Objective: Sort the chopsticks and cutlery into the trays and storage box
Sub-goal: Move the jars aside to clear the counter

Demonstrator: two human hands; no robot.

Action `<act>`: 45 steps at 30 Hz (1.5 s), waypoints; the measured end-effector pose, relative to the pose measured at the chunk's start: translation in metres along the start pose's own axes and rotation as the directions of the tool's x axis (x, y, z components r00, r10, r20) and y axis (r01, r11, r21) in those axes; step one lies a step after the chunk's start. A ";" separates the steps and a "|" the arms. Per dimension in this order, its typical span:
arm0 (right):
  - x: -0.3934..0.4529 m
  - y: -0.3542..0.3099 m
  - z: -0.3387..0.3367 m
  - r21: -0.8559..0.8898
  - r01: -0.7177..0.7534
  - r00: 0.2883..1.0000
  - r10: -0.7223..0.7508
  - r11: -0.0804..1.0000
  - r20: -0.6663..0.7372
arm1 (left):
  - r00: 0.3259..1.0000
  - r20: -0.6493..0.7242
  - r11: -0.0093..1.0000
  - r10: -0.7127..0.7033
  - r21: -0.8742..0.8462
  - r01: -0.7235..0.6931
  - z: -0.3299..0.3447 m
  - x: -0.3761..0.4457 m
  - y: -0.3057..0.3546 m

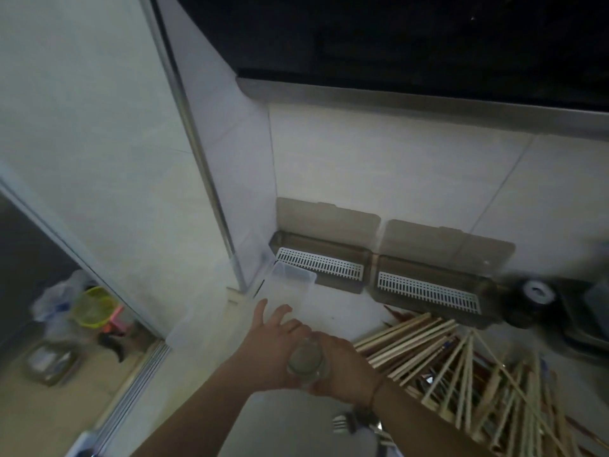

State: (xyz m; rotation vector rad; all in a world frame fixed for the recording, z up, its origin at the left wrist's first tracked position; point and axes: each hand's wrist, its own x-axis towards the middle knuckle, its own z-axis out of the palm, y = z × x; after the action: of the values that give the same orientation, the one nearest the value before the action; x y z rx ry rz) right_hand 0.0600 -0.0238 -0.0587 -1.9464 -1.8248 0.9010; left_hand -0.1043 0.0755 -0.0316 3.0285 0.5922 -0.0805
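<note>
A clear plastic storage box [294, 274] lies on the white counter by the corner. My left hand [272, 338] reaches over its near edge with fingers spread and straight. My right hand [346, 367] grips a small clear round glass container [305, 361], blurred, just behind the left hand. Two brown translucent trays stand against the wall with lids up: the left tray [321, 263] and the right tray [428, 291], each with a white slotted insert. A heap of pale wooden chopsticks [461, 364] covers the counter on the right. A metal fork [341, 423] lies under my right forearm.
A dark round object with a white top [535, 293] and a dark appliance sit at the far right. A metal-edged sliding panel [211, 179] runs along the left. On the floor below left are a yellow strainer [92, 306] and bags.
</note>
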 end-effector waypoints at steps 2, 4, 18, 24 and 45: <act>0.002 0.005 0.006 -0.005 0.004 1.000 -0.004 1.000 -0.027 | 0.997 -0.074 1.000 0.004 -0.018 -0.006 0.002 0.003 -0.001; -0.001 0.005 0.009 0.023 0.004 0.999 -0.003 1.000 -0.049 | 0.994 -0.109 1.000 0.017 -0.015 -0.019 0.005 0.006 -0.002; -0.076 0.030 -0.035 0.418 0.062 0.872 0.154 0.906 -0.464 | 0.953 -0.234 0.745 -0.193 -0.667 -0.012 -0.034 0.064 0.074; -0.140 0.067 -0.058 0.406 -0.003 0.732 0.279 0.914 -0.622 | 0.972 -0.227 0.553 -0.057 -0.818 -0.159 -0.019 0.115 0.141; -0.329 0.273 -0.099 0.691 -0.375 -0.077 0.722 0.618 -0.688 | 0.997 0.042 0.944 0.064 -0.326 -0.047 0.064 0.187 0.331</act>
State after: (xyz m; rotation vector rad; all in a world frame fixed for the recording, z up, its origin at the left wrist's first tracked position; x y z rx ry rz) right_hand 0.3388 -0.3612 -0.0813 -2.1767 0.0013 -0.1124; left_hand 0.1913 -0.1648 -0.0928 2.7115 0.4622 -0.0533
